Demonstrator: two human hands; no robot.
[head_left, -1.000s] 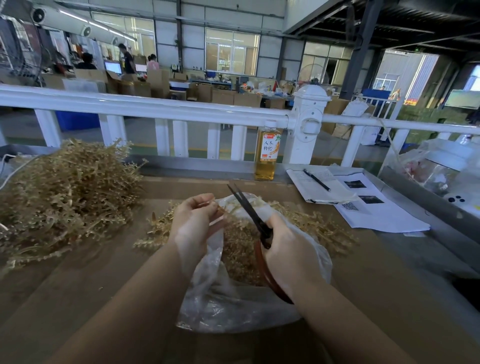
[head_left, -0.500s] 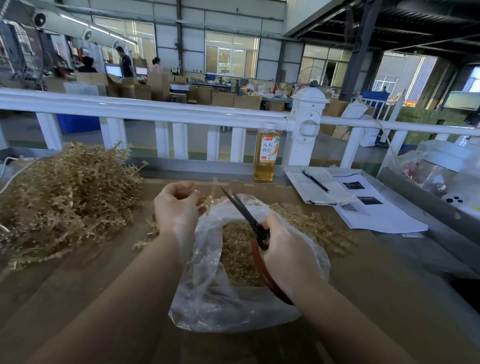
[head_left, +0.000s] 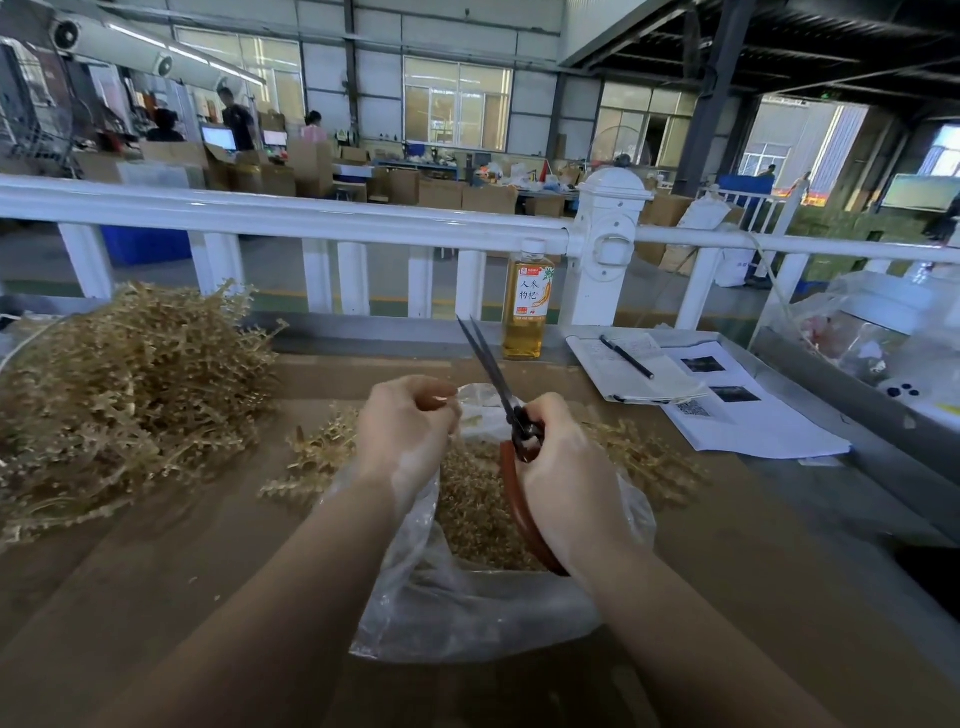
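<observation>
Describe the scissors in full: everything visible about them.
The scissors have long, thin, dark metal blades, nearly closed with the tips just apart, and reddish-brown handle loops. The right hand grips the handles and hides most of them. The blades point up and away, leaning left, above the open clear plastic bag of gold bits. Nothing visible touches the blades.

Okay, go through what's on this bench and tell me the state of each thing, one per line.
scissors, blades nearly shut, tips pointing up, gripped by the right hand
plastic bag, mouth open, golden clippings inside
left hand, fingers curled at the bag's mouth, hold unclear
bottle, upright, capped
notebook, open, pen lying on it
</observation>
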